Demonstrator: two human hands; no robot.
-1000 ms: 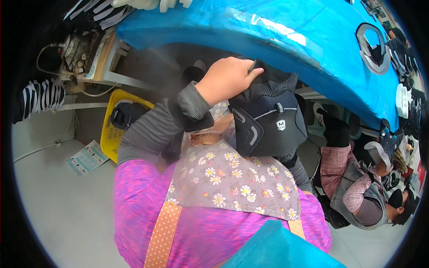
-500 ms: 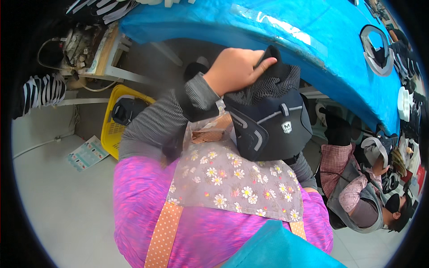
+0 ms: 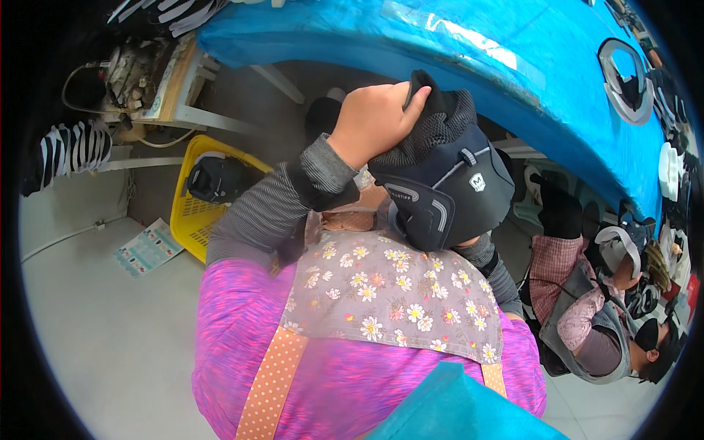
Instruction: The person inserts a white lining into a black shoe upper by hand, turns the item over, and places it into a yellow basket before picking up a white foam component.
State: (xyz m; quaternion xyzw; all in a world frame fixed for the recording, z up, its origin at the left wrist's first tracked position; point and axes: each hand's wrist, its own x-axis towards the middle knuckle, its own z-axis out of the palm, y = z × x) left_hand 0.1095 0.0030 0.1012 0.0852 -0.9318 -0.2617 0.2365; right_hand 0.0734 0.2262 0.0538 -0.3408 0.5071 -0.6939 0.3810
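The left hand's (image 3: 372, 123) fingers (image 3: 415, 107) are pinching the top edge of a dark fabric piece (image 3: 458, 194), which is resting just beyond the flowered apron (image 3: 400, 293), near the blue-covered table (image 3: 352, 33). The right hand (image 3: 469, 241) is mostly hiding behind it, leaving its grip impossible to tell. A yellow basket (image 3: 181, 213) is standing leftward, holding another dark item (image 3: 213, 178).

At the left hand (image 3: 378, 121), a dark piece (image 3: 440, 194) shows smooth matt panels and rough, mesh-like cloth. Beyond the hand, glossy plastic-looking sheeting (image 3: 323, 37); nearer, a matt cloth apron (image 3: 396, 293); leftward, a slotted plastic basket (image 3: 194, 231).
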